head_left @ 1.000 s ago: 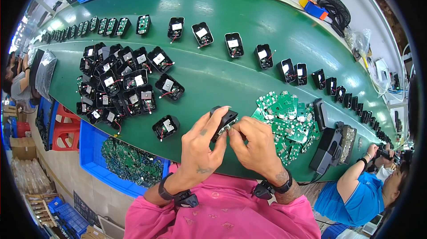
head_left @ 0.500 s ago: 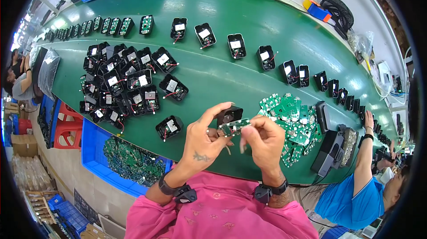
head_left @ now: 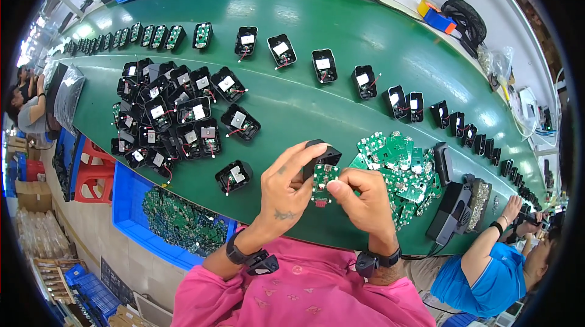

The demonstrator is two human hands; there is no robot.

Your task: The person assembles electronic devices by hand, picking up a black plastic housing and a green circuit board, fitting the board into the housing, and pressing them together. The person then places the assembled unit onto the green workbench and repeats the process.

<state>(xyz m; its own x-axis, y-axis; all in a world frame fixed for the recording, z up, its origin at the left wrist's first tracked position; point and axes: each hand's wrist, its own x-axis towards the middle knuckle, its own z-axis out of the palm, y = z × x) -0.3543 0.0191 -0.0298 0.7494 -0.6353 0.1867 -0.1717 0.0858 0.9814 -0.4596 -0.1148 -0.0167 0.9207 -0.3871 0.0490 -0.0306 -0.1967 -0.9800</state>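
Note:
My left hand [head_left: 285,184] is closed round a black plastic housing [head_left: 329,156], held above the near edge of the green table. Against the open side of that housing, a green circuit board [head_left: 325,176] stands upright, its component side showing. My right hand [head_left: 364,196] pinches the board's right edge between thumb and fingers. A small pinkish-red piece [head_left: 320,203] shows at the board's lower end. Just right of my hands lies a heap of loose green circuit boards [head_left: 399,165]. Whether the board touches the housing is hard to tell.
A pile of black housings [head_left: 161,111] with wires sits left on the green table [head_left: 274,98]. More housings [head_left: 324,65] form a long curved row. A blue bin [head_left: 131,220] of boards stands below the left edge. A co-worker in blue [head_left: 487,278] reaches in at right.
The circuit board has turned from a slanted, nearly edge-on position to upright, facing me. My right hand has shifted slightly. The co-worker's arm at right has drawn back toward the near side.

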